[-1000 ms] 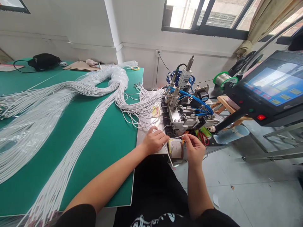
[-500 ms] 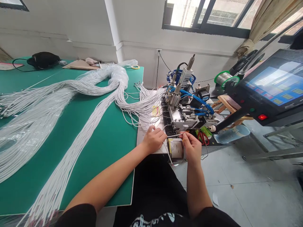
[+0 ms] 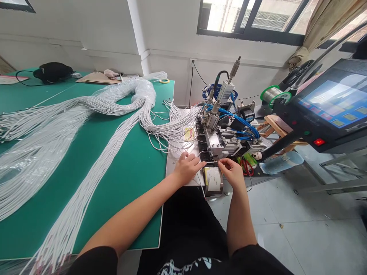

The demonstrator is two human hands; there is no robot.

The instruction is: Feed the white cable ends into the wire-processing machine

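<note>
A short stretch of white cable (image 3: 212, 162) runs between my two hands at the front edge of the machine (image 3: 219, 141). My left hand (image 3: 187, 168) is closed on the cable, its fingers pointing right. Fingertips of my right hand (image 3: 231, 171) pinch the cable's other end, and that tip is hidden by them. Another white cable (image 3: 201, 184) hangs down below my left hand. Just beneath the stretched cable sits a box-like part with a worn pale label (image 3: 213, 179). Behind my left hand, several white cables (image 3: 177, 128) lead into the machine's left side.
Long bundles of white cable (image 3: 114, 149), partly wrapped in clear plastic (image 3: 145, 91), lie on the green table (image 3: 134, 198). Red-handled scissors (image 3: 247, 167) are right of my right hand. A control screen (image 3: 338, 101) overhangs the right side, near a wire spool (image 3: 272, 95).
My right hand has shifted slightly left, toward my left hand, and the exposed stretch of cable is shorter. The machine's upright cylinder leans a little further right. The hanging cable has moved left.
</note>
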